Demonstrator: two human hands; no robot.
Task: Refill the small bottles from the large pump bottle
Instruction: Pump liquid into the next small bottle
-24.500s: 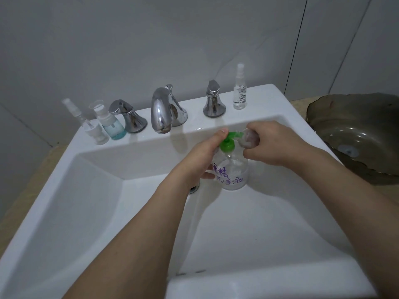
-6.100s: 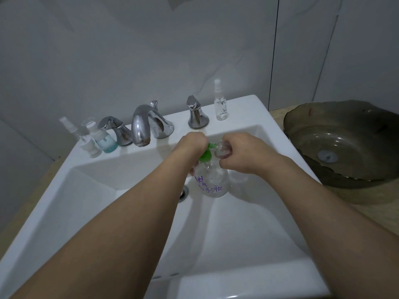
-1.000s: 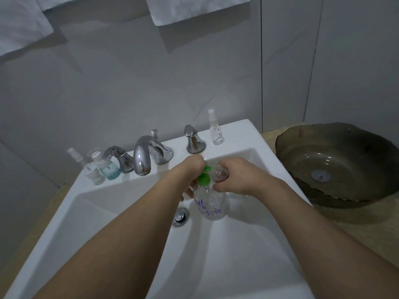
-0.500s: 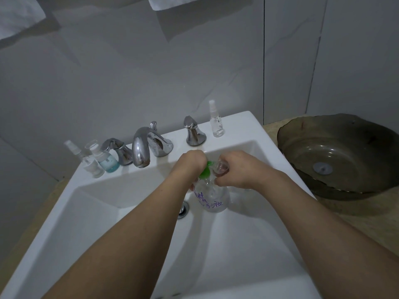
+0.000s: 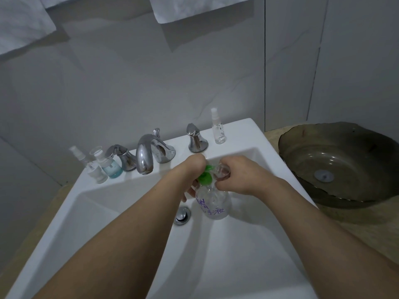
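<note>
The large pump bottle, clear with purple writing, stands in the white sink just at 3 o'clock of the drain. The left hand is curled down over its green pump head, while the right hand is closed around a small clear bottle held at the nozzle. On the sink's rim, two small bottles stand at 10 o'clock of the tap and a spray bottle at 2 o'clock.
</note>
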